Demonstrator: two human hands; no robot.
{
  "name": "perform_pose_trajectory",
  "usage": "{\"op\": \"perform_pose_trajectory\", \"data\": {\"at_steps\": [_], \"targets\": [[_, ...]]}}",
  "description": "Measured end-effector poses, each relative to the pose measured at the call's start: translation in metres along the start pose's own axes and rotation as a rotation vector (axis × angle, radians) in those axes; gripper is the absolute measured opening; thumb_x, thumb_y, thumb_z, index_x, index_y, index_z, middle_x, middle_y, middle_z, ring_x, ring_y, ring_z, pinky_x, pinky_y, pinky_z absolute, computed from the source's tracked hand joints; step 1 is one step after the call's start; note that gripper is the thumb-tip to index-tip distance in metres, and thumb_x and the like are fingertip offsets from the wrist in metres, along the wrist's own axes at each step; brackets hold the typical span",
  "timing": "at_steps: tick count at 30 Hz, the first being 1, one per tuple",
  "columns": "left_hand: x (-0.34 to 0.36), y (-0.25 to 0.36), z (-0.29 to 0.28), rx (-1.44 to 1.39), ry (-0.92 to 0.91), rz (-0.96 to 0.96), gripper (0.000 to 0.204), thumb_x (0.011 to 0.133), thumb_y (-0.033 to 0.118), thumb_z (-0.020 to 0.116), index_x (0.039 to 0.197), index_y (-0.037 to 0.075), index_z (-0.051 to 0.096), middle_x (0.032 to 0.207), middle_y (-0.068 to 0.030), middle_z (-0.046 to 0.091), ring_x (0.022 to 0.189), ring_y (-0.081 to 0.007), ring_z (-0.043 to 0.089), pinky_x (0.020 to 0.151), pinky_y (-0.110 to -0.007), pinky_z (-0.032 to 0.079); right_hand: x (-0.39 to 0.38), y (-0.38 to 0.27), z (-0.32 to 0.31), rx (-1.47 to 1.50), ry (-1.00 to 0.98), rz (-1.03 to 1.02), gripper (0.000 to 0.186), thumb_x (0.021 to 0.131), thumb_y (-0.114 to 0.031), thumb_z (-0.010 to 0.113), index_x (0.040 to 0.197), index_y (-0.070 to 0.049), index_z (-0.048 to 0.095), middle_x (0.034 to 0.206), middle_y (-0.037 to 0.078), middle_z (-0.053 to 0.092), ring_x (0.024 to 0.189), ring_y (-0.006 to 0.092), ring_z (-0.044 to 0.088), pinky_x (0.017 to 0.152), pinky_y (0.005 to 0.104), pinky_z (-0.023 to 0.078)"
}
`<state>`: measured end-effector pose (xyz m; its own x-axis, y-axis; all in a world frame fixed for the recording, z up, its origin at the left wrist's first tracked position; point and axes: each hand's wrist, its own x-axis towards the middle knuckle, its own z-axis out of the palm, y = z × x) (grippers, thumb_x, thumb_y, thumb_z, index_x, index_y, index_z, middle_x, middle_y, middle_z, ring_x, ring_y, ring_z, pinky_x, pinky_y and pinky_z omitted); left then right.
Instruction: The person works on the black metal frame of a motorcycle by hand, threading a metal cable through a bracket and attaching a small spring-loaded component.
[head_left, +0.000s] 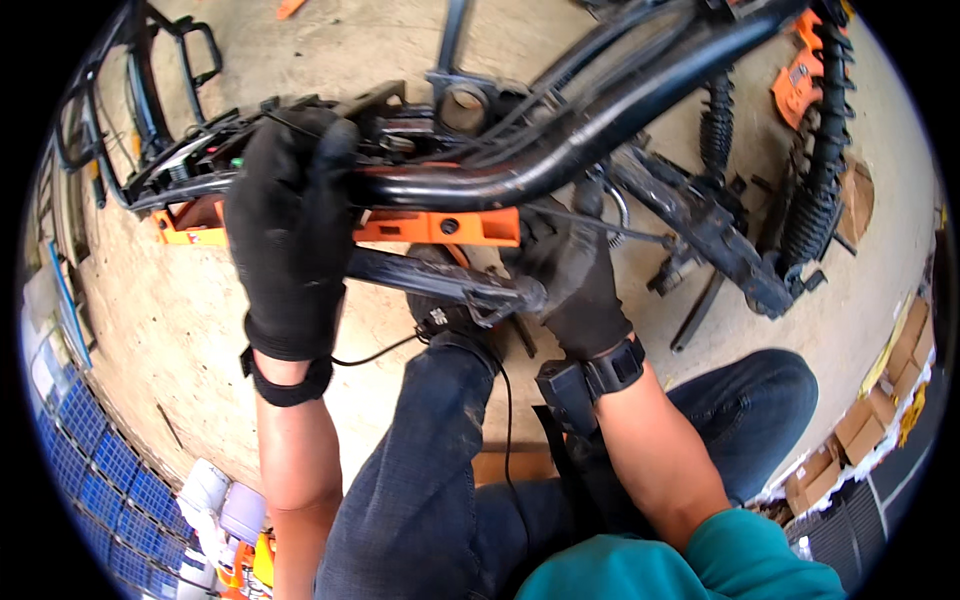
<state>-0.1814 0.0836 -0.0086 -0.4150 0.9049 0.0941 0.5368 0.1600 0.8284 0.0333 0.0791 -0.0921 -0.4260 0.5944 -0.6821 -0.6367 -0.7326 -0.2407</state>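
Left hand (290, 225), in a black glove, extends straight up from its forearm, wrist nearly level, and lies back-upward across the left half of a black tubular frame (460, 188). Right hand (575, 265), gloved alike, comes in on a forearm slanting up and leftward, at the frame's near edge beside the end of a dark strut (415, 272). The left fingers bend over the frame; their tips are hidden, so I cannot tell whether they pinch it. On the right, 1 digit points up toward the underside of the thick tube while the others fade into shadow, and I cannot tell whether they close on anything.

The frame is the largest thing, spanning above the pale floor (130, 300), its upper right end cut off. Toward the floor's right edge stands a coil-spring shock absorber (825, 150), its top hard to make out. An orange bar (440, 228) follows the frame's near edge, partly covered by the left hand. Just below that bar runs the strut, its left end also behind the left hand. Smaller still are a black device (567, 397) strapped to the right wrist and a black band (290, 383) on the left. Thinnest is a black cable (509, 430), its lower end lost against dark trousers.
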Motion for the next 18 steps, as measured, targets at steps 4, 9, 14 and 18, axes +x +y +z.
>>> {"op": "perform_pose_trajectory", "data": {"at_steps": [4, 9, 14, 18], "targets": [[-0.001, 0.0, 0.0, 0.017, 0.003, -0.034, 0.006, 0.088, 0.006, 0.063, 0.086, 0.002, 0.059, 0.074, -0.0078, 0.059, 0.065, -0.0166, 0.056, 0.059, -0.029, 0.045, -0.004, -0.003, 0.02, -0.367, -0.153, -0.243, 0.034, 0.089, -0.017, 0.058, 0.117, 0.001, 0.055, 0.117, 0.012, 0.061, 0.111, 0.0205, 0.056, 0.091, 0.0343, 0.048], [0.002, 0.005, -0.005, 0.157, -0.04, 0.096, 0.005, 0.084, 0.004, 0.064, 0.086, 0.002, 0.059, 0.077, -0.0111, 0.061, 0.072, -0.0284, 0.059, 0.064, -0.035, 0.046, 0.004, 0.001, 0.019, -0.164, -0.113, -0.189, 0.035, 0.097, -0.019, 0.042, 0.128, -0.002, 0.046, 0.127, 0.015, 0.053, 0.117, 0.0242, 0.053, 0.101, 0.0382, 0.043], [0.0, 0.008, -0.005, 0.219, -0.034, 0.083, 0.006, 0.084, 0.006, 0.065, 0.086, 0.003, 0.061, 0.078, -0.0114, 0.061, 0.073, -0.0309, 0.059, 0.065, -0.037, 0.047, 0.005, 0.002, 0.008, -0.482, -0.269, -0.249, 0.046, 0.103, -0.035, 0.033, 0.136, -0.005, 0.038, 0.135, 0.017, 0.046, 0.124, 0.0297, 0.048, 0.106, 0.0421, 0.041], [-0.002, 0.008, -0.004, 0.253, -0.031, 0.104, 0.006, 0.084, 0.008, 0.066, 0.085, 0.003, 0.061, 0.077, -0.0117, 0.061, 0.072, -0.0307, 0.06, 0.065, -0.037, 0.046, 0.006, 0.003, 0.015, -0.254, -0.214, -0.2, 0.046, 0.103, -0.036, 0.031, 0.137, -0.005, 0.037, 0.135, 0.017, 0.046, 0.124, 0.03, 0.048, 0.105, 0.0442, 0.043]]}}
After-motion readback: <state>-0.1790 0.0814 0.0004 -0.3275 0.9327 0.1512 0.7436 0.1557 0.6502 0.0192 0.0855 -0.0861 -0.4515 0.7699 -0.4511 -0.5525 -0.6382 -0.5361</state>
